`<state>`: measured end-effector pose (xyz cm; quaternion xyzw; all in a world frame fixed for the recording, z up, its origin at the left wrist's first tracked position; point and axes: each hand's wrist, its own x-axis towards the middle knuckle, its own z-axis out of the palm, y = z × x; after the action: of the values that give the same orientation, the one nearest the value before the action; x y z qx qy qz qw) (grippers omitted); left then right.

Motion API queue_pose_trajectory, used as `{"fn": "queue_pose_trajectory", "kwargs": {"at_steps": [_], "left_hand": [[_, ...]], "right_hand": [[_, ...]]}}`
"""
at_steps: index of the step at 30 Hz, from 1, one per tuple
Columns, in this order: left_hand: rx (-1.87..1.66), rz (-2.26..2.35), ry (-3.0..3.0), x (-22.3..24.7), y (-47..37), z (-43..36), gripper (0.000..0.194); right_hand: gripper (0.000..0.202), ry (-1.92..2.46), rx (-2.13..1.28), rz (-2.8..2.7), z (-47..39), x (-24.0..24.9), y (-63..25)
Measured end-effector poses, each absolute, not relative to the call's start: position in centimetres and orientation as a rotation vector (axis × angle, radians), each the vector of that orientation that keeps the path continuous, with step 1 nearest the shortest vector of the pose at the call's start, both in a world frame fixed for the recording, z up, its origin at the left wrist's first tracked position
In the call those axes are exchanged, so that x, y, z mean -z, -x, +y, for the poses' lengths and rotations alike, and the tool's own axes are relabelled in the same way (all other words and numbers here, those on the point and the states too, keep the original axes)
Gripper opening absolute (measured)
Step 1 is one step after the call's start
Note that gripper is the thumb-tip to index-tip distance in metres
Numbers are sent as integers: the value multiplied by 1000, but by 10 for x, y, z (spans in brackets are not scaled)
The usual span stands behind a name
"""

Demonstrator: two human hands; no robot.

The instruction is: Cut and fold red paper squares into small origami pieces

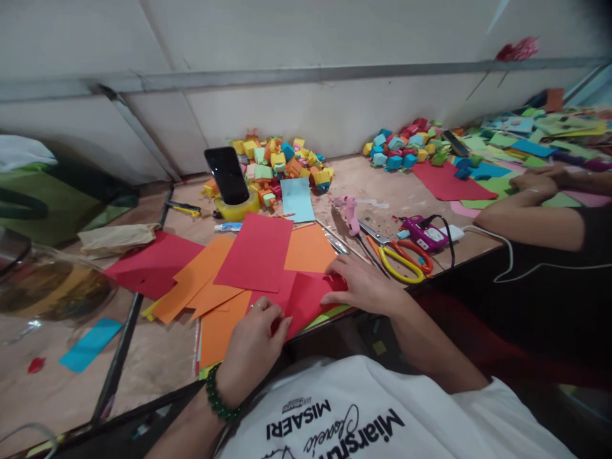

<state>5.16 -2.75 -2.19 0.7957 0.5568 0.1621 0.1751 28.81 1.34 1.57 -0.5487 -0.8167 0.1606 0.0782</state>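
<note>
A red paper sheet (308,301) lies at the table's front edge, its right end bent up. My right hand (361,284) grips that raised end, fingers curled over it and thumb in front. At the sheet's lower left, my left hand (258,344) has its fingers bent and thumb in, closed at the paper's edge; the fingertips are partly hidden. A ring and a green bead bracelet (220,392) are on my left hand and wrist. Just beyond lies another red sheet (258,252), over orange sheets (224,341).
Scissors (399,261), a pink glue gun (349,213) and a purple power socket (424,233) lie right. A phone (227,175) leans in a yellow tape roll (239,207). Paper cubes (280,162) are heaped behind. Another person's arm (530,210) rests at far right.
</note>
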Motion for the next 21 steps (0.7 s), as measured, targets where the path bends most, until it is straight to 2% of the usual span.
{"fn": "queue_pose_trajectory", "kwargs": {"at_steps": [10,15,21], "left_hand": [[-498,1621,-2232,22,-49,-23,26],[-498,1629,-2236,22,-49,-24,25],[-488,1578,-2225,21,-52,-30,22]], "right_hand": [[48,1834,-604,-2452,36,-23,-260],[45,1787,-535,-2445,37,-11,-258],[53,1845,-559,-2380,29,-4,-263]]}}
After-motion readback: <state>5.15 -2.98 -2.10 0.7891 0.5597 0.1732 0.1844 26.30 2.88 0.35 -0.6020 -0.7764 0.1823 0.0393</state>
